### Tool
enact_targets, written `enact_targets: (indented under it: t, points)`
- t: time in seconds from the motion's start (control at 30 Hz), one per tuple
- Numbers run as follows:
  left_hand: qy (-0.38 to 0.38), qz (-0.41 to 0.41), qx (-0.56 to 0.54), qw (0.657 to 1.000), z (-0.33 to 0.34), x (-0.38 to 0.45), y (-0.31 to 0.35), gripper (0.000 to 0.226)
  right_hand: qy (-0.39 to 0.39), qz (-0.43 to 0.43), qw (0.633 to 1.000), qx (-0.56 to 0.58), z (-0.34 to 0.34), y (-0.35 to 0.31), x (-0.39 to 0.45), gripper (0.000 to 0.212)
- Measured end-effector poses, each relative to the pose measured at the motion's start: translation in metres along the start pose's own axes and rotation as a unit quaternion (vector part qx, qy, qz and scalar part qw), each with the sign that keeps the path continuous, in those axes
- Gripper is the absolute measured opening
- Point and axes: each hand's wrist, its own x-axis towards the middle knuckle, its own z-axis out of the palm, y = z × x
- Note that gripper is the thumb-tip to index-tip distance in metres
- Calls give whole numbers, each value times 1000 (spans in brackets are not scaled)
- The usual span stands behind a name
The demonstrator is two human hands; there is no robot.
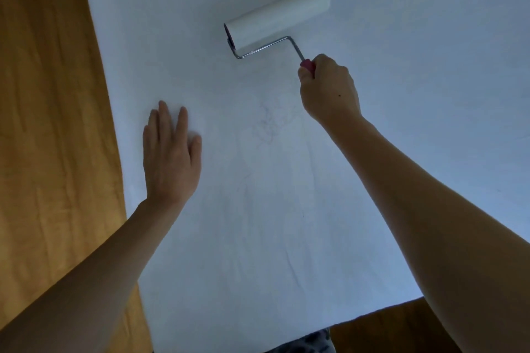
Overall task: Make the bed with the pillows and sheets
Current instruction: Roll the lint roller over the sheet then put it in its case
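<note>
Covering most of the frame from the top edge down to the lower middle, one white sheet (286, 209) lies spread flat on the bed, pale and bluish in the dim light, smooth apart from a few faint creases and a thin dark tangle, perhaps hair, near the centre. Its left edge runs diagonally from the upper left to the bottom, and its lower edge shows at the lower right.

One lint roller (276, 18) rests on the sheet in the upper middle of the frame: a white cylinder lying at a slant, a bent silver wire frame, and a pink handle. The right hand (328, 89) grips that handle, fingers curled tightly round it so that only the handle's top shows. The left hand (169, 152) lies flat on the sheet at the middle left, palm down, fingers straight and slightly spread, holding nothing. Two bare forearms reach in from the bottom corners.

An orange-brown fabric (51, 123) with soft wrinkles fills the left side of the frame, beside the sheet's edge; the same colour appears at the lower right. A small patch of dark patterned cloth (309, 342) shows at the bottom edge.
</note>
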Motion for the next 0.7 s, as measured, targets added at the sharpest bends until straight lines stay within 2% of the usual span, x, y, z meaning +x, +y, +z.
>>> enact_targets:
  t: [0.37,0.53,0.7]
  points:
    - [19,-6,17,1000,19,54,19,52,44,-8,999,31,-16,40,22,22]
    - [53,-11,44,998,31,54,21,53,53,-9,997,51,-2,53,30,23]
    - [45,-8,53,998,39,58,19,55,42,-32,997,60,16,41,43,22]
